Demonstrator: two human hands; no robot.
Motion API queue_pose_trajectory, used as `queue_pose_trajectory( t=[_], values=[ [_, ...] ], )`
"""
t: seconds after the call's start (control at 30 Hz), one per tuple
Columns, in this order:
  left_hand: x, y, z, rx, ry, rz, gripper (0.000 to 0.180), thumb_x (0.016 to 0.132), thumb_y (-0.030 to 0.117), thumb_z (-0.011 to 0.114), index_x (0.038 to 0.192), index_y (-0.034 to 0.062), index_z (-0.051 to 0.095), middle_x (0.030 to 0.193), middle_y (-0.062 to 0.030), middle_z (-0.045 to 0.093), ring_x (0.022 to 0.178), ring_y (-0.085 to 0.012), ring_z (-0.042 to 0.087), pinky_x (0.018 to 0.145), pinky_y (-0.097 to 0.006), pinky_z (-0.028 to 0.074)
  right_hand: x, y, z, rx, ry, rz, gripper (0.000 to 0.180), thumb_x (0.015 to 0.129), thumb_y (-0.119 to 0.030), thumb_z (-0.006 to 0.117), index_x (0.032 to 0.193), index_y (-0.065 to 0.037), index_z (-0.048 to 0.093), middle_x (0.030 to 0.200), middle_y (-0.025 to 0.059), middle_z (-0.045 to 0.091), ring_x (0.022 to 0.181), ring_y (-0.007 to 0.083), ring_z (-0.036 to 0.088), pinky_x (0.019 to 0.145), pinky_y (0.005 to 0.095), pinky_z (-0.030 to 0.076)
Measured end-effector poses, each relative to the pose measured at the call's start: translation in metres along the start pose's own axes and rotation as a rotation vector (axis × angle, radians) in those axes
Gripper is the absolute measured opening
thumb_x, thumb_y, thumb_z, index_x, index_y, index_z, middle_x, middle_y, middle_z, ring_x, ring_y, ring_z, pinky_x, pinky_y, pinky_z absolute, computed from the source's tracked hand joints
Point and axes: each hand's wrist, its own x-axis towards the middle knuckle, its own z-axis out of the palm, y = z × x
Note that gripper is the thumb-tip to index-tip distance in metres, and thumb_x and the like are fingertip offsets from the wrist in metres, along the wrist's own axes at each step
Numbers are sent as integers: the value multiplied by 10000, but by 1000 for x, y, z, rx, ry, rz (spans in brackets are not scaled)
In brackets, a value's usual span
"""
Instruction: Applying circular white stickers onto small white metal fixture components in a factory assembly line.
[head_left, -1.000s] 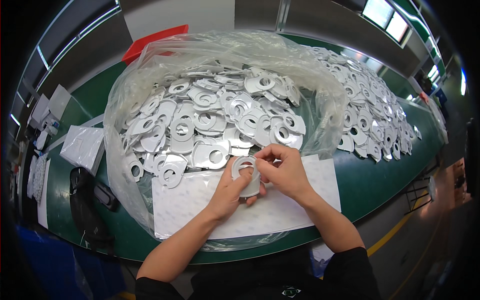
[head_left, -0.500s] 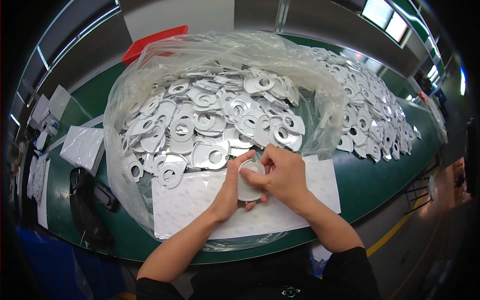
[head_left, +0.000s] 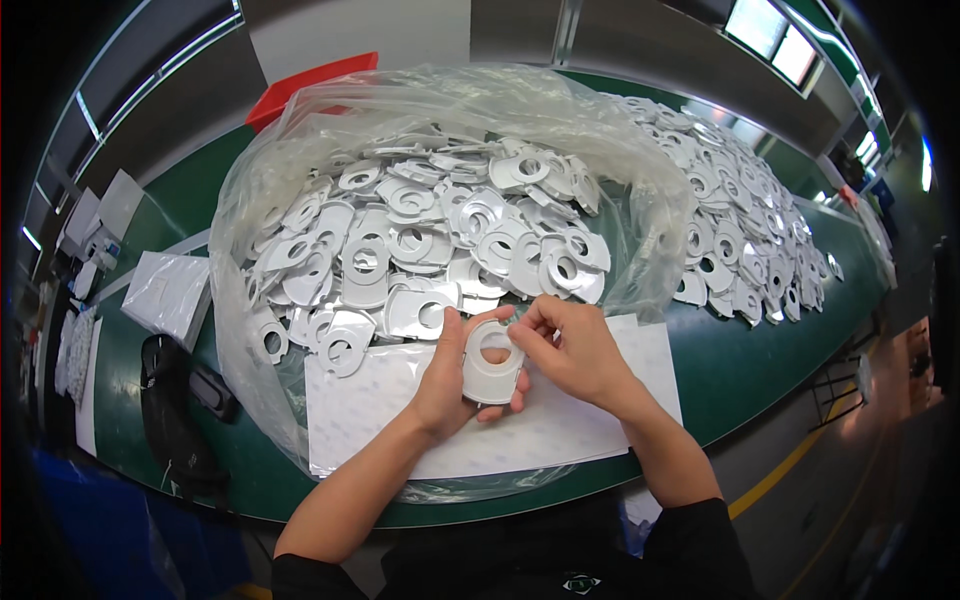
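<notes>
In my left hand [head_left: 440, 385] rests a flat white plastic part [head_left: 490, 383], rounded at the ends, with a round hole in its upper half. My thumb lies along its left side, and my fingertips come round its right edge from beneath. Thumb and fingers of my right hand [head_left: 582, 352] are pinched together at the part's upper right rim; whether anything small sits between them is hidden. Below both hands lie white paper sheets [head_left: 560, 440]. Just beyond is a heap of similar white parts [head_left: 363, 290] on a clear plastic bag [head_left: 250, 190].
A second heap of white parts [head_left: 745, 235] covers the right side of the green table [head_left: 740, 390]. A red bin [head_left: 310, 85] stands at the back left. On the left are a white wrapped package [head_left: 165, 300], a black pouch [head_left: 175, 420] and a small dark box [head_left: 210, 390].
My right thumb has come off the middle of the part, and the right hand has shifted to its upper right rim. The hole now shows. My left hand keeps its hold.
</notes>
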Motion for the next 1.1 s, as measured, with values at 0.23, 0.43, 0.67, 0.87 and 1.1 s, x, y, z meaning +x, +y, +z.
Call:
queue_pose_trajectory(
  t=[0.23, 0.43, 0.67, 0.87, 1.1],
  values=[
    [0, 0, -1, 42, -38, -59, 786, 880, 701, 96, 1363, 116, 302, 836, -163, 600, 655, -217, 610, 392, -243, 386, 4, 4, 6, 10, 5, -8, 248, 853, -210, 621, 780, 26, 601, 615, 70, 603, 535, 123, 548, 525, 266, 436],
    [-9, 8, 11, 24, 37, 56, 675, 932, 601, 257, 1415, 131, 240, 1161, -103, 552, 983, -213, 582, 670, -320, 526, 14, 26, -18, 209, -85, 58, 216, 880, -219, 596, 822, -13, 633, 689, 16, 596, 605, 51, 503, 514, 225, 388],
    [-20, 63, -18, 1012, 555, 587, 374, 843, 96, 613, 1199, 34, 517, 1079, -122, 597, 1012, -209, 570, 780, -280, 470, 20, 21, -98, 1083, 646, -109, 306, 939, -306, 537, 1145, -81, 533, 1056, 29, 600, 795, 71, 521, 643, 195, 409],
    [-27, 54, -31, 1796, 449, 635, 518, 728, 139, 722, 1197, 48, 520, 1188, -122, 551, 1146, -301, 481, 973, -368, 381, 20, 18, -70, 660, 743, -63, 264, 915, -185, 572, 1137, -46, 544, 1022, 18, 607, 775, 75, 524, 647, 197, 423],
    [-22, 49, -29, 1807, 411, 466, 614, 729, 178, 725, 1272, 49, 470, 1185, -153, 526, 1149, -322, 452, 1008, -369, 345, 1, -1, 2, -179, -150, -275, 180, 795, -155, 677, 950, -68, 643, 843, 67, 639, 743, 208, 607, 660, 320, 483]
  ],
)
